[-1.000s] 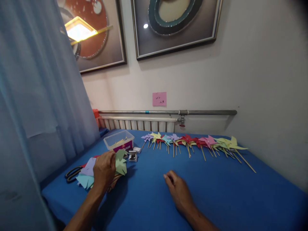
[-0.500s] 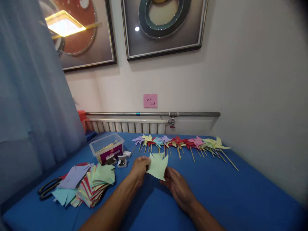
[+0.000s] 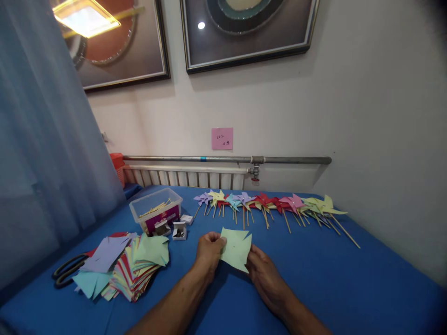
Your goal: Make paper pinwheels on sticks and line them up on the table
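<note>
A light green paper square with slits cut in from its corners is held up in front of me. My left hand pinches its left edge, thumb on the front face. At the right edge, my right hand has its fingers curled against the paper, partly hidden behind it. To the left lies a fanned stack of coloured paper squares, with purple sheets and a light blue sheet beside it. Scissors with black handles stick out from under these sheets.
A clear plastic box with wooden sticks stands at the back left. Small white boxes sit by it, one holding small metal pieces. Finished paper pinwheels line the back of the blue-covered table. A blue curtain hangs at left.
My view has tipped slightly downward. The green paper has turned a little and sits lower and further right in view, with both hands still at its edges.
</note>
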Demonstrator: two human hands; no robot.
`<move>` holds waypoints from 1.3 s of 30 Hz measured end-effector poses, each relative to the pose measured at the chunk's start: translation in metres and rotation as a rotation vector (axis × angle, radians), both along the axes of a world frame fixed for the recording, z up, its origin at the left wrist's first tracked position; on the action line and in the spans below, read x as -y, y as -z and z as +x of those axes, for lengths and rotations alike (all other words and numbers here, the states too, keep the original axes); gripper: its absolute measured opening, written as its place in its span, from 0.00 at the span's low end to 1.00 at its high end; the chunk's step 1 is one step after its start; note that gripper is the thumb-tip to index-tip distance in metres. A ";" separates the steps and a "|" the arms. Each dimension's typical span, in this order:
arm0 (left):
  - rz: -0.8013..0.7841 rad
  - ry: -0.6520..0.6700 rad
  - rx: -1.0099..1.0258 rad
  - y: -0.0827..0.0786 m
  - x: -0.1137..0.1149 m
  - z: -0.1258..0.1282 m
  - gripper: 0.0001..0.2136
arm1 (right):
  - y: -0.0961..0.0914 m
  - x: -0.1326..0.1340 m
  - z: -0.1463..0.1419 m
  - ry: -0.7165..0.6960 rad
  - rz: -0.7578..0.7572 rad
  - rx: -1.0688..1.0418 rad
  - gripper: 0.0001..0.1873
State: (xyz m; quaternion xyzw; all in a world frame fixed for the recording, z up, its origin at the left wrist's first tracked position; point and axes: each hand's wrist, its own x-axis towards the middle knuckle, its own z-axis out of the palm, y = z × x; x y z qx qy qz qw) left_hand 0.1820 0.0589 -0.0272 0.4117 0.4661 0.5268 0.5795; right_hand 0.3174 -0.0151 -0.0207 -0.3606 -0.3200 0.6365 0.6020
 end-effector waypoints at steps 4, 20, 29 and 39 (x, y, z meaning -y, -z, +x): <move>-0.003 -0.042 -0.004 -0.002 -0.002 -0.001 0.14 | 0.004 0.000 0.003 0.003 0.034 -0.022 0.23; -0.062 0.148 0.078 -0.005 0.010 0.002 0.17 | 0.016 -0.007 0.005 0.176 -0.029 0.049 0.26; -0.024 0.199 0.051 -0.006 0.015 0.003 0.16 | 0.022 -0.009 0.007 0.274 -0.063 0.114 0.28; 0.020 0.135 0.012 -0.005 0.012 0.004 0.15 | -0.002 0.003 0.008 0.150 -0.018 -0.007 0.24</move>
